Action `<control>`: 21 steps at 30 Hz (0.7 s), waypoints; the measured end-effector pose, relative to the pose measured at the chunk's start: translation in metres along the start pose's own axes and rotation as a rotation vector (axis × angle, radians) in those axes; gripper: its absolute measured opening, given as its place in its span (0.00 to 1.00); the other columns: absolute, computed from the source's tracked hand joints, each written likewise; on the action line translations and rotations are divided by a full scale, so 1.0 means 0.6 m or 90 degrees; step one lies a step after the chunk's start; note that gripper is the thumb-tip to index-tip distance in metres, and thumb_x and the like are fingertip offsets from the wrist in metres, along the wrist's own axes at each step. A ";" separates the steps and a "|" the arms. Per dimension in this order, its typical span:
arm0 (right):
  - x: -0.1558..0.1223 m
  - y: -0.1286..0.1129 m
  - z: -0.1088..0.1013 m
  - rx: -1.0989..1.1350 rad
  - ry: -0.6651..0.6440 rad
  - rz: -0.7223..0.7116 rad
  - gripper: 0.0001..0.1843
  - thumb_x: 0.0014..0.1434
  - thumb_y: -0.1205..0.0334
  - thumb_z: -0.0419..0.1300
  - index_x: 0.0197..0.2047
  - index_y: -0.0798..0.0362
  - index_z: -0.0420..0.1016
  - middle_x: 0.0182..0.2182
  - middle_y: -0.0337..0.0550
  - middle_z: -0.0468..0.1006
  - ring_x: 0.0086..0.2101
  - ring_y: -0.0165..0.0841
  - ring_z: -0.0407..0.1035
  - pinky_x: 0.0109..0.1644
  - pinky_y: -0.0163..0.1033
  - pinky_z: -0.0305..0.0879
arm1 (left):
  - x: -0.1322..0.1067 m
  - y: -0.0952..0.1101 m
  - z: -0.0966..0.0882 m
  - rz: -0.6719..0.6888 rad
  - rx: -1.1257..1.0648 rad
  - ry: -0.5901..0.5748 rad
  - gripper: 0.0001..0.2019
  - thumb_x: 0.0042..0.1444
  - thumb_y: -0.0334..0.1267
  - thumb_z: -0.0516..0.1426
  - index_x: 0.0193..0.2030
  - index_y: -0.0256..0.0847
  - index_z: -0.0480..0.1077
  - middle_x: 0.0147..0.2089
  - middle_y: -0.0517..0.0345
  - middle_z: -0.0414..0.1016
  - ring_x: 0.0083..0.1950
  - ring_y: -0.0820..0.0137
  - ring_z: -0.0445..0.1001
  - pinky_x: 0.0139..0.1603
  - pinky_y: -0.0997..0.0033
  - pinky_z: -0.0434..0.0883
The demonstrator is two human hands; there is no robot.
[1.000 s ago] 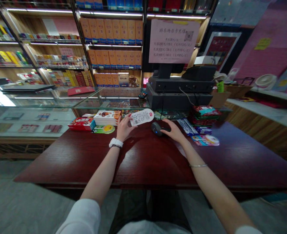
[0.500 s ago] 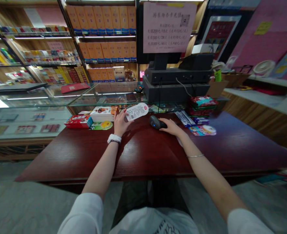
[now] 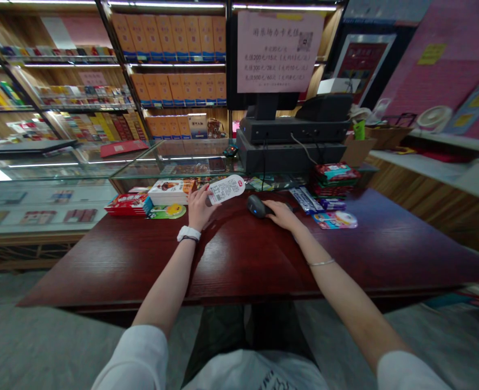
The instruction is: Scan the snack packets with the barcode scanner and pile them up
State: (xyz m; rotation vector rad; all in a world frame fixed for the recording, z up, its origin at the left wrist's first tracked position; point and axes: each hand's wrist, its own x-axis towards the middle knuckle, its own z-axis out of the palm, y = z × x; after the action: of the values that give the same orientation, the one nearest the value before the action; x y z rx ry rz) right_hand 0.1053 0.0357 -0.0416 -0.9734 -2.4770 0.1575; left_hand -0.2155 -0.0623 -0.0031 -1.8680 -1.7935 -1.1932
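Hands apart, both occupied: left hand pinched on the near end of a printed card, right hand wrapped around the handle of a black scanner. Card just left of the scanner and slightly beyond, tilted, with printing in view; contact with the desk hard to tell.

For good handling, probably best to grip the card by its edges, with thumb and fingers clear of the dense print at the held end. Hold flat, unbent, printing squared up to the scanner's head. Steady the scanner with an easy wrist, near the card but not touching.

Dark red, glossy wood beneath the scanner. Well to the left of the scanner, a white box, red boxes and a green-backed packet. To the right, blue packets, a pink packet and a stack of snack bags. Behind the scanner, a glass counter, a screen with a paper sign, and lit shelves of orange boxes.
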 end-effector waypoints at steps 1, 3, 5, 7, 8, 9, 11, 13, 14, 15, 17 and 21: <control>0.000 -0.001 0.000 0.001 0.002 -0.001 0.31 0.57 0.65 0.60 0.64 0.50 0.65 0.60 0.52 0.71 0.58 0.45 0.67 0.61 0.56 0.62 | 0.000 0.000 0.000 -0.001 -0.001 0.001 0.15 0.50 0.42 0.66 0.44 0.46 0.70 0.65 0.52 0.69 0.61 0.54 0.70 0.69 0.44 0.54; 0.002 -0.006 -0.003 0.007 0.016 0.003 0.30 0.58 0.63 0.60 0.65 0.51 0.65 0.60 0.52 0.71 0.58 0.45 0.67 0.61 0.56 0.62 | -0.001 -0.001 0.001 -0.001 -0.005 0.007 0.15 0.51 0.42 0.66 0.44 0.46 0.70 0.65 0.52 0.69 0.61 0.54 0.70 0.69 0.44 0.54; 0.003 -0.014 -0.009 0.019 0.043 0.012 0.30 0.59 0.60 0.60 0.65 0.52 0.64 0.61 0.52 0.71 0.58 0.46 0.67 0.61 0.56 0.63 | -0.001 -0.002 0.002 -0.001 -0.008 0.013 0.14 0.51 0.42 0.65 0.44 0.46 0.70 0.65 0.52 0.69 0.61 0.55 0.70 0.70 0.43 0.54; 0.004 -0.024 -0.018 0.037 0.075 0.024 0.30 0.61 0.57 0.59 0.65 0.52 0.64 0.60 0.52 0.72 0.57 0.47 0.68 0.61 0.57 0.63 | -0.001 -0.002 0.004 -0.003 -0.008 0.017 0.15 0.52 0.43 0.65 0.44 0.46 0.70 0.65 0.51 0.69 0.62 0.55 0.70 0.70 0.43 0.54; 0.004 -0.030 -0.023 0.048 0.091 0.033 0.30 0.61 0.55 0.58 0.66 0.51 0.63 0.59 0.52 0.73 0.56 0.47 0.69 0.60 0.57 0.64 | -0.001 -0.003 0.004 -0.003 -0.006 0.019 0.15 0.52 0.43 0.65 0.45 0.46 0.70 0.65 0.51 0.69 0.62 0.55 0.69 0.70 0.43 0.54; 0.004 -0.037 -0.029 0.060 0.107 0.046 0.31 0.61 0.53 0.58 0.66 0.51 0.63 0.58 0.52 0.74 0.55 0.48 0.70 0.59 0.57 0.65 | -0.001 -0.003 0.005 -0.002 -0.004 0.022 0.15 0.52 0.43 0.65 0.45 0.46 0.70 0.65 0.51 0.69 0.62 0.55 0.70 0.70 0.43 0.54; 0.002 -0.050 -0.042 0.091 0.136 0.073 0.32 0.61 0.50 0.58 0.66 0.50 0.62 0.55 0.51 0.76 0.53 0.48 0.72 0.58 0.56 0.67 | -0.001 -0.003 0.005 0.000 0.001 0.026 0.15 0.52 0.44 0.65 0.45 0.46 0.70 0.65 0.51 0.69 0.62 0.55 0.70 0.70 0.44 0.54; -0.001 -0.064 -0.054 0.129 0.155 0.083 0.33 0.61 0.49 0.58 0.68 0.47 0.60 0.54 0.48 0.77 0.52 0.48 0.73 0.56 0.54 0.68 | 0.000 -0.004 0.005 0.004 0.002 0.025 0.16 0.52 0.44 0.65 0.45 0.46 0.70 0.65 0.51 0.69 0.61 0.55 0.70 0.70 0.44 0.54; -0.002 -0.071 -0.059 0.149 0.159 0.081 0.34 0.62 0.49 0.58 0.69 0.46 0.58 0.53 0.47 0.78 0.52 0.47 0.73 0.56 0.54 0.69 | 0.000 -0.004 0.005 0.005 0.002 0.025 0.16 0.52 0.44 0.65 0.45 0.46 0.70 0.65 0.51 0.69 0.61 0.55 0.71 0.70 0.44 0.54; -0.003 -0.079 -0.064 0.166 0.161 0.076 0.35 0.62 0.49 0.57 0.69 0.45 0.56 0.53 0.46 0.78 0.52 0.46 0.74 0.56 0.53 0.69 | 0.000 -0.003 0.005 0.005 0.002 0.023 0.15 0.52 0.44 0.65 0.45 0.46 0.70 0.65 0.51 0.69 0.61 0.55 0.71 0.70 0.45 0.54; -0.005 -0.092 -0.070 0.190 0.161 0.065 0.36 0.63 0.50 0.56 0.71 0.45 0.52 0.53 0.46 0.78 0.53 0.45 0.73 0.57 0.52 0.69 | -0.001 -0.002 0.003 0.001 0.001 0.019 0.15 0.52 0.44 0.65 0.45 0.46 0.70 0.65 0.50 0.69 0.62 0.55 0.70 0.69 0.45 0.55; -0.008 -0.117 -0.075 0.209 0.145 0.015 0.36 0.64 0.52 0.55 0.72 0.45 0.50 0.56 0.44 0.76 0.55 0.44 0.72 0.58 0.51 0.68 | -0.002 0.000 0.002 -0.010 0.001 0.011 0.15 0.53 0.43 0.64 0.46 0.46 0.70 0.64 0.49 0.70 0.62 0.54 0.69 0.69 0.44 0.56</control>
State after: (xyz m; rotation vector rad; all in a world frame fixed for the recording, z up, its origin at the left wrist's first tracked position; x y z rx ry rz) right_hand 0.0860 -0.0224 0.0153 -0.8306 -2.1472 0.4222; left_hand -0.2151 -0.0625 -0.0048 -1.8401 -1.8026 -1.2089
